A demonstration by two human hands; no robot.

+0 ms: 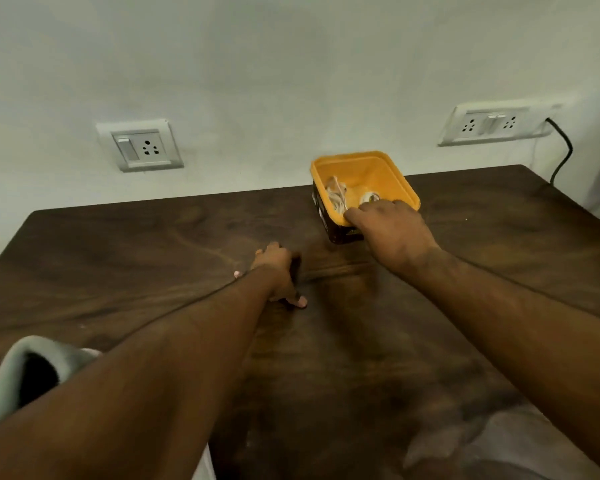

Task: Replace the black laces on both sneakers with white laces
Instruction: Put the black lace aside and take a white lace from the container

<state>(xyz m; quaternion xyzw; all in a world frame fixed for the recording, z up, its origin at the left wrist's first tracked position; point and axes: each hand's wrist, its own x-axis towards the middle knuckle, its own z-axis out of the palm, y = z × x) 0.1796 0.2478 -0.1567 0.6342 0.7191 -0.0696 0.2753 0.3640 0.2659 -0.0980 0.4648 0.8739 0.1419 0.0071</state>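
left hand [277,268]: arm outstretched, curled around something dark (blurred) on the dark wooden worktop [118,265]
right hand [394,230]: reaching into square yellow plastic tub [371,168], grip hidden
white laces [338,197]: coiled inside tub

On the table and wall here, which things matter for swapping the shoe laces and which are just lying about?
For the job:
white laces in the yellow tub
right hand reaching into the tub
left hand on something dark, unclear what
grey sneaker, partly hidden

Lying about:
left wall socket
right wall socket
black cable
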